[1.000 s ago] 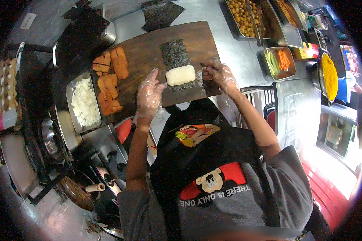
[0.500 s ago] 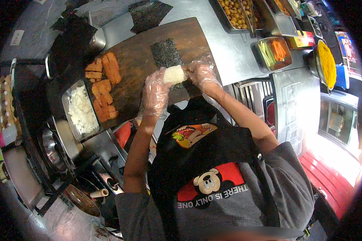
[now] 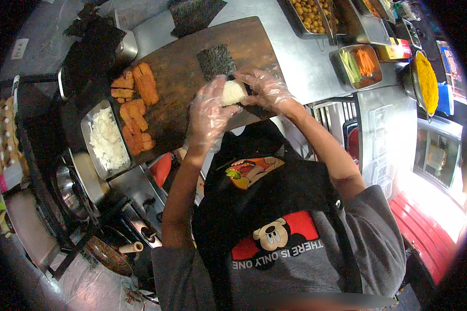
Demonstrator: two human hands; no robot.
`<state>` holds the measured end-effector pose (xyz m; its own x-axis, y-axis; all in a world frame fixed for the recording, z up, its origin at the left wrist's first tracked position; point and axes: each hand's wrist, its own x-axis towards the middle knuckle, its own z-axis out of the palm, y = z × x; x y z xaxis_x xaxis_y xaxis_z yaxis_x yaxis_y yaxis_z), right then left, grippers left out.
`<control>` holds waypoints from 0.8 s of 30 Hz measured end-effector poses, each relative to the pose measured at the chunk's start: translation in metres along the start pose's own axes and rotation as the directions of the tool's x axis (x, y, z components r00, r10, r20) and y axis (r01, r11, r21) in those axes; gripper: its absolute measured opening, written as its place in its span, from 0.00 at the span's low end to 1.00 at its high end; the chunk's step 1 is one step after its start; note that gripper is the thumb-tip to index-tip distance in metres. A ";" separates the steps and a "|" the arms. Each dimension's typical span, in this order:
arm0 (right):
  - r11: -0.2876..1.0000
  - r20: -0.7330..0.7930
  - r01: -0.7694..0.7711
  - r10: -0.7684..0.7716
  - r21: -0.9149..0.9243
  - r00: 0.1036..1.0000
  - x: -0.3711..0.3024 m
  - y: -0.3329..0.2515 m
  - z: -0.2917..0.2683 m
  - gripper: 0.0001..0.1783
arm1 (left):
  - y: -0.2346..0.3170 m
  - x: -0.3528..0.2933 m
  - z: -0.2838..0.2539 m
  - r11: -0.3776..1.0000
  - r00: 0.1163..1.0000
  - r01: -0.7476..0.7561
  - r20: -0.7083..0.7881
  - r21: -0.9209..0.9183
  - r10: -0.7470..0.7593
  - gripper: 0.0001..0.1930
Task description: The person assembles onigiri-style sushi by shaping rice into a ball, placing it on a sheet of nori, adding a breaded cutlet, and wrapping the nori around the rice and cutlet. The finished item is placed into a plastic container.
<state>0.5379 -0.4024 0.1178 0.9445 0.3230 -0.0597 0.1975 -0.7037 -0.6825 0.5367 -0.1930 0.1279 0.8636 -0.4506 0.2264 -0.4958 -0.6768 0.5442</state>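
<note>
A white block of pressed rice [image 3: 234, 94] sits between my two hands, over the near end of a dark nori sheet [image 3: 216, 61] on the wooden cutting board [image 3: 174, 98]. My left hand [image 3: 208, 113], in a clear plastic glove, curls its fingers and thumb against the block's left side. From the right, my gloved right hand [image 3: 267, 92] closes on the block with fingers above and thumb below. Part of the block and the nori's near end are hidden under my hands. Breaded fried cutlets [image 3: 135, 115], some cut into strips, lie at the board's left.
Left of the board stands a metal tray of loose rice [image 3: 108, 137]. Spare nori sheets [image 3: 194, 14] lie beyond it. A tray of cucumber and carrot sticks [image 3: 360, 66], a tray of small round brown items [image 3: 308, 18] and a bowl of yellow shreds [image 3: 425, 83] occupy the right side.
My hands have come closer around the rice block, which has shifted slightly right. My right fingers now reach over its top, and the left hand has turned inward.
</note>
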 end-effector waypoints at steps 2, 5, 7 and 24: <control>1.000 0.078 0.000 0.001 -0.006 0.997 0.003 0.013 0.011 0.38 | -0.008 0.002 0.017 0.999 1.000 0.011 0.004 -0.031 -0.011 0.33; 0.997 0.164 -0.057 0.065 -0.052 0.984 0.009 0.010 0.013 0.40 | -0.016 -0.001 0.031 0.998 0.999 0.008 -0.032 -0.068 -0.010 0.31; 0.993 0.135 -0.114 0.113 0.004 0.984 0.008 0.008 0.011 0.39 | -0.018 -0.003 0.030 0.999 1.000 0.025 0.010 -0.024 -0.025 0.33; 0.904 -0.057 -0.387 0.402 0.180 0.914 -0.006 0.030 0.015 0.14 | -0.035 -0.021 0.002 0.961 0.989 0.141 -0.015 -0.236 -0.148 0.27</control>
<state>0.5338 -0.4159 0.0871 0.9574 -0.0236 -0.2878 -0.2340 -0.6473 -0.7254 0.5359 -0.1611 0.1022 0.9288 -0.3365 0.1552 -0.3335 -0.5765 0.7459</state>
